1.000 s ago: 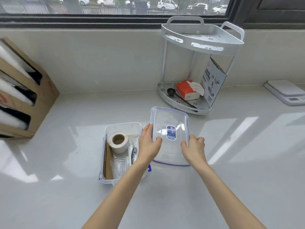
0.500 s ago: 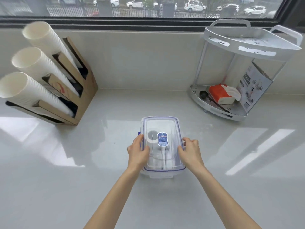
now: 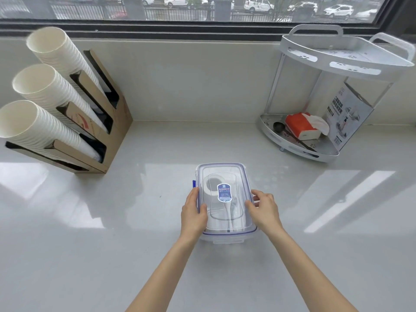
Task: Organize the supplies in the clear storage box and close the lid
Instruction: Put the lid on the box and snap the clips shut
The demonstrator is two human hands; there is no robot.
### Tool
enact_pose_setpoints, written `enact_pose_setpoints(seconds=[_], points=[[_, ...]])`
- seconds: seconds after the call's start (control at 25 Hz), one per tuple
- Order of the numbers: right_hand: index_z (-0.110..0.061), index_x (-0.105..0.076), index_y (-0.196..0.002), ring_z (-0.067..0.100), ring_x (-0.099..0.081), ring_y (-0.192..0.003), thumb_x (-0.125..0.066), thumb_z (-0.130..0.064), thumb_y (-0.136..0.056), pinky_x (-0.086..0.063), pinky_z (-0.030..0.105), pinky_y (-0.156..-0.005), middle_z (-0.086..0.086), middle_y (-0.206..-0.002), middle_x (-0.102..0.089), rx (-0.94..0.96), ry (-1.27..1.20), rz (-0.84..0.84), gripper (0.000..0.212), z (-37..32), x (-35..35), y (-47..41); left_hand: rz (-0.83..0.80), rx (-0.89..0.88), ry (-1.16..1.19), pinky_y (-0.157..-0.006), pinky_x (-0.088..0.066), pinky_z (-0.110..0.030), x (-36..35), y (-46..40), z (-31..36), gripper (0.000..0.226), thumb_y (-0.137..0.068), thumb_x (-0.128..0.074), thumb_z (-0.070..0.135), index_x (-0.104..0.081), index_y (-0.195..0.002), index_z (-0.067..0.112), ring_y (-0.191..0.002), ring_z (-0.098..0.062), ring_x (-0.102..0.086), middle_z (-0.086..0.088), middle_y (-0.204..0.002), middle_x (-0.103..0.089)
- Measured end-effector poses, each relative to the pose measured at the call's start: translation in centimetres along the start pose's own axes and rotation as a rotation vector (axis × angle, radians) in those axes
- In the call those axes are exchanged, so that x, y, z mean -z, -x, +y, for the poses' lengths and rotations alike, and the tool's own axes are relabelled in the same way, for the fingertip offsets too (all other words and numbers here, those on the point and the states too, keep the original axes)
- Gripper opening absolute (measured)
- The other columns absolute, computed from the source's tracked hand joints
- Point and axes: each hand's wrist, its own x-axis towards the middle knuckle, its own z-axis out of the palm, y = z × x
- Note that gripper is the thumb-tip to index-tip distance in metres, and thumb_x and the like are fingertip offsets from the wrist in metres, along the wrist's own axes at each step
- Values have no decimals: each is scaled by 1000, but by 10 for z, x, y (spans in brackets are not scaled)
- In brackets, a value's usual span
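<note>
Near the front middle of the pale worktop [image 3: 112,255], the clear storage box [image 3: 225,238] is sitting with its blue-trimmed lid [image 3: 225,176] on top. Left hand [image 3: 193,213] and right hand [image 3: 264,209] are gripping the lid's long edges, fingers curled over them. Farther back, a cup holder [image 3: 108,131] is standing left and a corner rack [image 3: 326,152] right, well apart from the box, under the window [image 3: 202,7].

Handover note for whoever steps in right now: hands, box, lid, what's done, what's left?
Left hand: grips the lid's left edge, thumb on top.
Right hand: fingers curled on the lid's right edge.
Clear storage box: on the counter, supplies inside, tape roll visible through the lid.
Done: supplies packed, lid laid on top.
Left: side latches; the blue clip on the left looks unfastened. Press the lid down and snap the latches.
</note>
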Motion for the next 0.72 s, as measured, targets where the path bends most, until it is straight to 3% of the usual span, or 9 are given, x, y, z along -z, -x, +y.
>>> enact_pose_setpoints(seconds=[0.12,0.28,0.36,0.44,0.52,0.6,0.72], points=[[-6,-44,-131,20,-51,-93,-59,-20,-87,-35,24,-84,13,-111,-53,-142,-217,-48,49,6,4,-2,-14,4,17,-113,-27,-41,-2,-3,-4,51,-90,-39,4,-28,-139,12,-134,-25,-33,-4,-149,-31],[2,-36,-136,29,-48,-122,-63,-35,-84,-38,33,-97,16,-138,-46,-361,-399,-156,70,19,4,-5,8,74,-16,-110,-29,-49,-4,-3,-7,51,-90,-40,10,-25,-139,12,-133,-28,-25,-9,-148,-27],[5,-42,-131,31,-53,-118,-62,-38,-83,-43,34,-90,18,-135,-51,-409,-482,-205,68,23,1,-6,-27,170,27,-113,-24,-45,0,-5,-7,55,-91,-43,17,-21,-141,15,-137,-26,-22,-8,-150,-23],[6,-52,-121,29,-61,-101,-63,-35,-83,-47,33,-80,20,-118,-62,-383,-495,-180,57,21,1,-5,-99,277,128,-112,-27,-40,7,-8,-7,63,-91,-48,25,-14,-143,17,-138,-24,-23,-8,-152,-19],[6,-59,-112,26,-60,-83,-64,-26,-84,-47,31,-70,16,-98,-65,-298,-474,-96,43,20,0,-5,-151,350,200,-101,-34,-35,11,-11,-8,69,-90,-50,27,-9,-144,15,-134,-25,-32,-7,-152,-21],[4,-61,-110,25,-58,-81,-61,-18,-86,-47,30,-72,15,-100,-63,-220,-445,-21,33,15,-3,-3,-176,411,260,-91,-40,-35,13,-12,-7,71,-89,-51,27,-8,-144,13,-124,-27,-44,-8,-147,-31],[-2,-61,-106,29,-55,-87,-54,-20,-89,-44,31,-79,20,-112,-58,-160,-288,49,26,10,-9,1,-183,432,270,-71,-45,-31,14,-10,-4,65,-89,-52,27,-18,-140,9,-97,-22,-51,-8,-122,-48]])
